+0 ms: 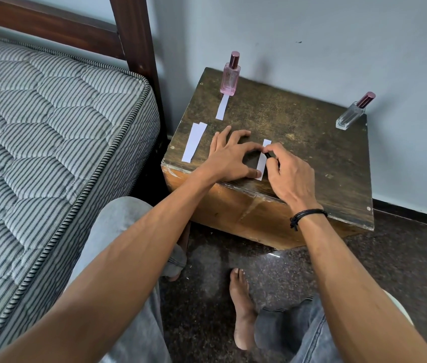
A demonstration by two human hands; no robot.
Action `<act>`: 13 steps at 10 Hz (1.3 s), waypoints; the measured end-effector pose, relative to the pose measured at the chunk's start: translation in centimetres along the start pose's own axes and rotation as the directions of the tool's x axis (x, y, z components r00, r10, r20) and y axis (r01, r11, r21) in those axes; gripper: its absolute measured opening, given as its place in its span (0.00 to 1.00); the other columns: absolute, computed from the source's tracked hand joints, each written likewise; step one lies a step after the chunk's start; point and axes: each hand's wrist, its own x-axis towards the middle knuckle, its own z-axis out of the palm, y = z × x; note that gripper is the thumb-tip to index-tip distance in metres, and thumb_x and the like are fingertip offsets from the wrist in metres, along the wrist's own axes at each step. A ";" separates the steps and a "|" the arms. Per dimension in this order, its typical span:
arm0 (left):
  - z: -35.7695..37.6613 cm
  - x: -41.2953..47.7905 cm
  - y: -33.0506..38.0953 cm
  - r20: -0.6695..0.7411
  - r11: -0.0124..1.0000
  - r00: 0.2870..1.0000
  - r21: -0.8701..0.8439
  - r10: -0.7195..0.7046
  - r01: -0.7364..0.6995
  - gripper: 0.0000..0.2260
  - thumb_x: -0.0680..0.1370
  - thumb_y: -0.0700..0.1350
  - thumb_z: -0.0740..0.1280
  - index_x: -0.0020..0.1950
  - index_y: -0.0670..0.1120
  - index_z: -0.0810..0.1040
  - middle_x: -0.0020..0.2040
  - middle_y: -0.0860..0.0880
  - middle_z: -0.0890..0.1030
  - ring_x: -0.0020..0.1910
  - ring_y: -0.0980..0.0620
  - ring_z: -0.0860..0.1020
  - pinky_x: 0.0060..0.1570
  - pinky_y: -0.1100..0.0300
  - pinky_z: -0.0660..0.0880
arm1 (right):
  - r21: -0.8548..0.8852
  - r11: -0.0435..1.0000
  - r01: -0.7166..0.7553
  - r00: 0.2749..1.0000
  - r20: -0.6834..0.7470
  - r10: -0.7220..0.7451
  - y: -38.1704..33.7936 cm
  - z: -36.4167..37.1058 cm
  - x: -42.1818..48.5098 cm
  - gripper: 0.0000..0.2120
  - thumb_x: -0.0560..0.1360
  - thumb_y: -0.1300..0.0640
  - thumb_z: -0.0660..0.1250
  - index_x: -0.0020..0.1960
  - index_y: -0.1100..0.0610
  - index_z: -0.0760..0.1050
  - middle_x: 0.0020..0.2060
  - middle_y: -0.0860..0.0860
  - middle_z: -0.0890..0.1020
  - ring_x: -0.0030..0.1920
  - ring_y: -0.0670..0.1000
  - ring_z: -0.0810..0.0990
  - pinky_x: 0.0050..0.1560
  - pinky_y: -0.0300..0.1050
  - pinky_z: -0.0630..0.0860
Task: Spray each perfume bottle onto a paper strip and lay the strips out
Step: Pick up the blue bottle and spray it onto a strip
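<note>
A striped mattress (49, 153) fills the left side, next to a worn wooden table (298, 132) set against the wall. At the table's left edge lie 2 white paper strips (194, 142), overlapping lengthwise. Just right of them and farther back, a single strip (222, 107) lies flat with its far end at the base of the pink perfume bottle (230, 76). That bottle stands upright and capped at the back left corner.

The person's left hand (229, 158) lies spread on the tabletop, fingers straight and released. Its thumb presses the near end of the front strip (262, 159), and its forefinger reaches toward that strip's far part. This strip lies flat near the table's front edge, between the 2 hands.

The right hand (288, 176), with a black cord band (308, 216) on its wrist, has its fingers curled. They pinch a small black object (268, 154) at the strip's right edge; what it is cannot be told. The clear perfume bottle (352, 113) stands capped at the back right corner, well apart.
</note>
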 end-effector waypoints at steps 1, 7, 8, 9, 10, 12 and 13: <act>0.0 0.0 0.0 -0.002 1.000 1.000 0.004 0.000 0.000 0.28 0.72 0.61 0.74 0.71 0.65 0.71 0.80 0.54 0.56 0.81 0.44 0.40 0.78 0.43 0.36 | -0.023 1.000 0.006 1.000 0.001 -0.006 0.0 0.1 0.0 0.13 0.82 0.58 0.58 0.62 0.53 0.78 0.35 0.48 0.75 0.33 0.52 0.70 0.35 0.46 0.63; 0.0 0.1 0.0 -0.008 1.000 1.000 -0.001 -0.002 0.002 0.29 0.71 0.60 0.75 0.71 0.64 0.72 0.80 0.53 0.57 0.81 0.43 0.41 0.78 0.43 0.37 | -0.053 0.998 0.039 0.999 0.003 -0.039 0.3 0.5 0.2 0.11 0.81 0.56 0.59 0.60 0.53 0.77 0.40 0.52 0.83 0.36 0.54 0.73 0.34 0.47 0.65; 0.0 0.1 0.0 -0.011 1.000 1.000 -0.003 -0.001 0.001 0.29 0.71 0.60 0.75 0.71 0.64 0.72 0.80 0.54 0.57 0.81 0.43 0.41 0.78 0.43 0.37 | -0.052 0.998 0.040 0.999 0.005 -0.040 0.3 0.5 0.2 0.11 0.81 0.56 0.59 0.60 0.53 0.77 0.39 0.51 0.82 0.35 0.55 0.74 0.33 0.47 0.65; 0.0 0.1 0.0 -0.011 1.000 1.000 -0.006 -0.002 0.002 0.29 0.71 0.60 0.75 0.70 0.64 0.72 0.80 0.54 0.57 0.81 0.43 0.41 0.78 0.43 0.37 | -0.052 0.998 0.039 0.999 0.010 -0.039 0.3 0.6 0.2 0.11 0.81 0.56 0.59 0.59 0.53 0.77 0.38 0.51 0.81 0.35 0.55 0.73 0.33 0.47 0.65; 0.0 0.1 0.0 -0.013 1.000 1.000 -0.009 -0.002 0.002 0.28 0.71 0.61 0.75 0.70 0.64 0.72 0.80 0.54 0.57 0.81 0.43 0.41 0.78 0.43 0.37 | -0.055 0.997 0.045 0.999 0.009 -0.044 0.4 0.6 0.2 0.11 0.81 0.55 0.59 0.59 0.53 0.77 0.38 0.52 0.82 0.35 0.54 0.72 0.33 0.47 0.64; 0.1 0.2 0.0 -0.013 1.000 1.000 -0.004 -0.002 0.002 0.28 0.71 0.61 0.75 0.70 0.64 0.72 0.80 0.54 0.57 0.81 0.43 0.41 0.78 0.43 0.37 | -0.067 0.996 0.058 0.998 0.005 -0.058 0.2 0.5 0.1 0.10 0.81 0.55 0.60 0.59 0.53 0.77 0.39 0.52 0.82 0.37 0.57 0.77 0.34 0.47 0.64; 0.1 0.3 0.0 -0.012 1.000 1.000 -0.001 -0.002 0.002 0.28 0.71 0.61 0.75 0.70 0.64 0.72 0.80 0.54 0.57 0.81 0.43 0.42 0.78 0.43 0.37 | -0.064 0.996 0.058 0.998 0.003 -0.058 0.2 0.4 0.1 0.10 0.81 0.56 0.60 0.59 0.54 0.77 0.38 0.52 0.81 0.37 0.57 0.77 0.34 0.47 0.65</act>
